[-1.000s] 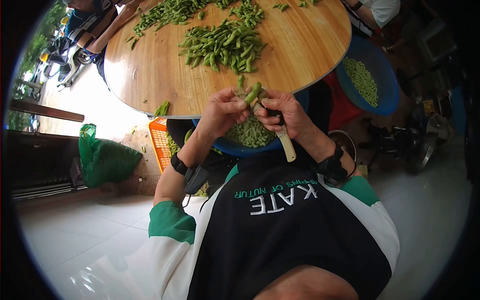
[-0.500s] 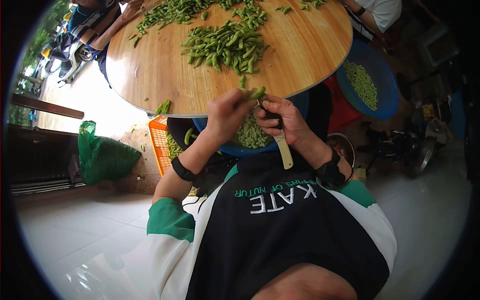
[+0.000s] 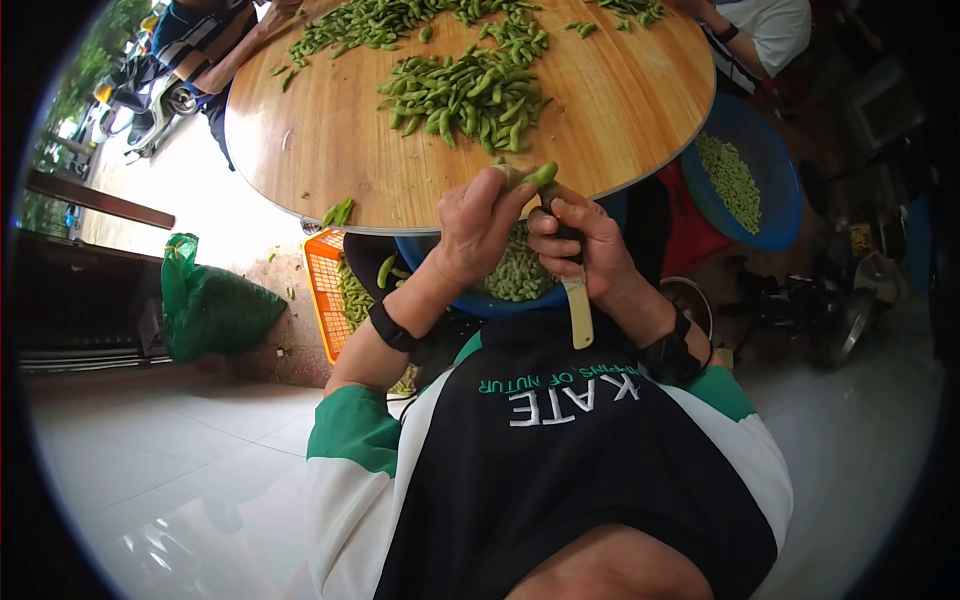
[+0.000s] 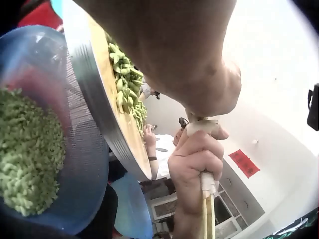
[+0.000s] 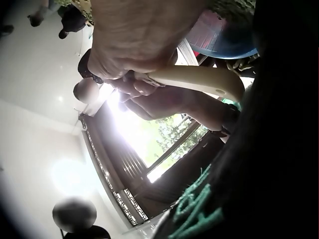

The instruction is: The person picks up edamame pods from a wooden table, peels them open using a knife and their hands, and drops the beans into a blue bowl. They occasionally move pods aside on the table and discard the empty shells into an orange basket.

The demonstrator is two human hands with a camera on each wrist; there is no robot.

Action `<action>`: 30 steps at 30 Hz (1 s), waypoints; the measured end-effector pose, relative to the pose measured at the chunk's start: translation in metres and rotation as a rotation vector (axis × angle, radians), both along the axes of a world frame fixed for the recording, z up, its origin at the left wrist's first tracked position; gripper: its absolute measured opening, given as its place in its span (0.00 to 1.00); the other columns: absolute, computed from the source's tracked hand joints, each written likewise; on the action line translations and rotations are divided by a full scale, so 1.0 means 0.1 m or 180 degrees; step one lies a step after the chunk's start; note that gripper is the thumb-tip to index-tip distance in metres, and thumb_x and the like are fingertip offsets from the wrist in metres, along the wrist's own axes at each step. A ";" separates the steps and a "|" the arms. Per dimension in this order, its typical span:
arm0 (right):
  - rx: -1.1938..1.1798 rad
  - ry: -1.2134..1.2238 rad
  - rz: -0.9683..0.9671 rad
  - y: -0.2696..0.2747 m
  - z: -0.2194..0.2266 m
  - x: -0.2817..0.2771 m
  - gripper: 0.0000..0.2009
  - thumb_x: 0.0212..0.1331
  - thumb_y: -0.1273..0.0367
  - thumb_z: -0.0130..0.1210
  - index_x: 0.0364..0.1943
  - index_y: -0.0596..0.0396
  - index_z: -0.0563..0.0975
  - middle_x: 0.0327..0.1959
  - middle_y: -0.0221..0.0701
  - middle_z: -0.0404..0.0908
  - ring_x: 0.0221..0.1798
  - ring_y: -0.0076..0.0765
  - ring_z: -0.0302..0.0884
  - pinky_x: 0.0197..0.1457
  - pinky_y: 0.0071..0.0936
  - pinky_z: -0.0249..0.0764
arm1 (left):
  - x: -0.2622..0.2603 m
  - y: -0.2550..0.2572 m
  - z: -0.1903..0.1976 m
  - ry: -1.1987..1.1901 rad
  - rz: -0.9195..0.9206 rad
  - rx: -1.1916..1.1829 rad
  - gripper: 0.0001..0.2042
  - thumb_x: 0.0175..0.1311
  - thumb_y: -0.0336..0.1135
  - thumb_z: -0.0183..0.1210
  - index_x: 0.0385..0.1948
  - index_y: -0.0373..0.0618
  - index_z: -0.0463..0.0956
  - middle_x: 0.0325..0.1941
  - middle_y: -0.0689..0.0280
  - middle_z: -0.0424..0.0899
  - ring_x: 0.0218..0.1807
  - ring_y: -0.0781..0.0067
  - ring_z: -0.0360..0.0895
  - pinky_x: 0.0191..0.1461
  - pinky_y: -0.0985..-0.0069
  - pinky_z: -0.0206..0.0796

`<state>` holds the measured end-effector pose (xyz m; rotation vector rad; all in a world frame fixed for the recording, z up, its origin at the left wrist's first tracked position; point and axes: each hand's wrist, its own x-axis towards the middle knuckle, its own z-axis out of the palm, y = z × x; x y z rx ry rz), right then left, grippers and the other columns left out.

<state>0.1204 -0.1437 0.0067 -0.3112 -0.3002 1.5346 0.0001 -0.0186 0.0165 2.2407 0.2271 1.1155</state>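
In the head view my left hand (image 3: 475,225) pinches a green soybean pod (image 3: 541,175) near the table's edge. Beside it my right hand (image 3: 590,240) grips a tool with a flat cream handle (image 3: 580,315), which points down toward my shirt. A small hole shows near the handle's end in the right wrist view, and the left wrist view shows white wrapping (image 4: 208,183) by the fingers. The tool's working end is hidden between the hands. Under both hands, shelled beans (image 3: 520,275) lie in a blue basin (image 3: 478,303).
Heaped soybean pods (image 3: 465,100) cover part of the round wooden table (image 3: 620,120). Another blue basin (image 3: 780,200) with beans stands at the right. An orange basket (image 3: 322,290) and a green bag (image 3: 215,310) are on the left. Two other people sit at the table's far sides.
My left hand has turned over, so its back now shows, and has come close against the right. Both hands have shifted slightly right in the view; the right keeps its grip on the tool.
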 end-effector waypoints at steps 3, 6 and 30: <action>-0.0141 -0.0481 -0.0396 0.01 -0.06 -0.03 0.11 0.67 0.68 0.47 0.51 0.53 0.73 0.33 0.30 0.74 0.22 0.15 0.60 0.18 0.11 0.60 | 0.06 -0.04 -0.10 -0.0080 -0.0049 -0.1437 0.06 0.63 0.29 0.57 0.27 0.37 0.73 0.20 0.59 0.75 0.23 0.71 0.75 0.28 0.76 0.66; -0.0640 -0.0979 -0.0525 0.04 -0.07 -0.01 0.11 0.67 0.67 0.47 0.49 0.56 0.72 0.33 0.29 0.75 0.22 0.15 0.62 0.18 0.11 0.58 | 0.07 -0.03 -0.19 -0.0173 -0.0268 -0.3632 0.10 0.66 0.33 0.55 0.26 0.36 0.73 0.21 0.62 0.76 0.23 0.79 0.71 0.27 0.77 0.65; -0.0146 -0.6276 -0.2181 0.11 -0.46 0.13 0.10 0.49 0.80 0.52 0.38 0.62 0.72 0.32 0.44 0.77 0.35 0.53 0.78 0.35 0.37 0.74 | -0.16 -0.28 -0.47 0.1099 0.0016 -0.1461 0.08 0.65 0.29 0.53 0.27 0.34 0.71 0.17 0.60 0.75 0.20 0.74 0.72 0.24 0.74 0.63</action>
